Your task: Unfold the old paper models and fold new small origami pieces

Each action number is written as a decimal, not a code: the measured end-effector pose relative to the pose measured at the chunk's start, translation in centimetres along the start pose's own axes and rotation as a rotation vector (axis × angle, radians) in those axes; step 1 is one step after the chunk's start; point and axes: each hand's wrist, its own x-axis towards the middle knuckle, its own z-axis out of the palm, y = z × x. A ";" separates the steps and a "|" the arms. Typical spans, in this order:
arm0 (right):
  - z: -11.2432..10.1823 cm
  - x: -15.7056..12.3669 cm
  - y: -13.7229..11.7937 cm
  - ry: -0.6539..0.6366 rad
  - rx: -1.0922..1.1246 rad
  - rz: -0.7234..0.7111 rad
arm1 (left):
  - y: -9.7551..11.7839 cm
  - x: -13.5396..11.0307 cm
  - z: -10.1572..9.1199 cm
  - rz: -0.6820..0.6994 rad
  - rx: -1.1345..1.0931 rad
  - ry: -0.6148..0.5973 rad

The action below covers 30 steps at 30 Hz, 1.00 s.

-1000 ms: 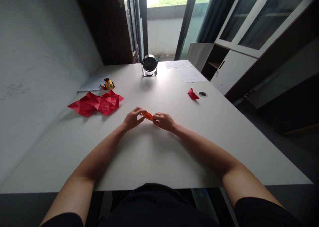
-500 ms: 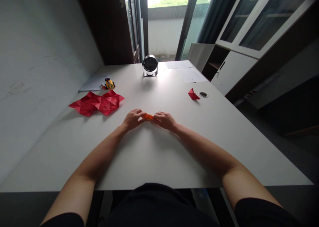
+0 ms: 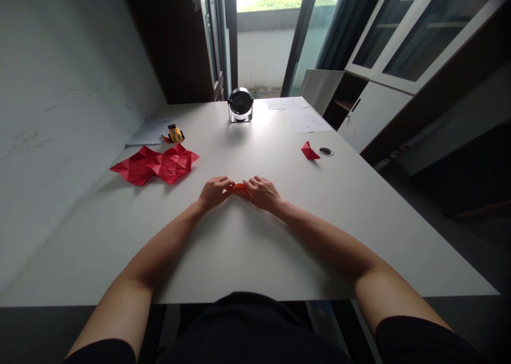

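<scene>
Left hand [image 3: 215,191]: fingers closed on the left end of the orange folded paper; grip narrow.
Right hand [image 3: 263,192]: fingers closed on the right end of the same piece; grip narrow.
Orange folded paper [image 3: 239,188]: between the two hands, touching both; folds too small to read in detail.
Red creased sheet [image 3: 157,165]: left of the left hand and farther out, apart from it.
Small red folded piece [image 3: 309,150]: beyond and right of the right hand, near the cable hole [image 3: 326,151].
Yellow toy [image 3: 175,134]: beyond and left of the left hand.
Round black device [image 3: 240,102]: well beyond both hands, upright on its stand.
</scene>
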 end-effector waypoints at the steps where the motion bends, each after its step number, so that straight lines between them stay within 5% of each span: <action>1: 0.0 0.0 -0.1 -0.001 -0.004 0.004 | 0.0 0.0 0.0 -0.002 -0.008 0.003; 30: 0.7 0.0 0.3 0.003 0.114 -0.024 | 1.0 0.0 0.6 0.052 -0.105 -0.056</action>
